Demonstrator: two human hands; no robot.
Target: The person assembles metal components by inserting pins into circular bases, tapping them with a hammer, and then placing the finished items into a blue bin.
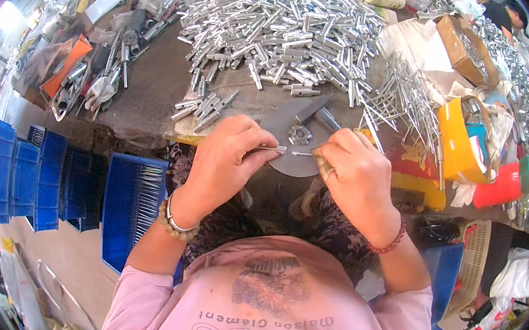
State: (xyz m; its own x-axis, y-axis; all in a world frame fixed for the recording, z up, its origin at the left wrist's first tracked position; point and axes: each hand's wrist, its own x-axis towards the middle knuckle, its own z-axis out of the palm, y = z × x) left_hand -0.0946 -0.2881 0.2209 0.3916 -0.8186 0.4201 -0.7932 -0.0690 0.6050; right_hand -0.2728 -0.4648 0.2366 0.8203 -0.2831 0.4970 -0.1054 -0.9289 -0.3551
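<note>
My left hand [231, 161] pinches a small silver metal tube [274, 148] between thumb and forefinger, its end pointing right. Facing it, my right hand [356, 175] grips a thin metal rod [303, 154] whose tip points left. A short gap shows between tube and rod. Both are held over a grey rounded plate [295, 167] at the table's near edge. Just beyond them on the plate sits a star-shaped metal piece [299, 134], beside a dark flat tool [312, 110]. Several short metal tubes [208, 112] lie near my left hand.
A large heap of silver tubes [280, 30] covers the table's far middle. Long thin rods [409, 93] lie to the right, near a yellow container [453, 144] and a red one [497, 185]. Tools and an orange piece [71, 58] lie left. A blue crate [118, 213] stands below left.
</note>
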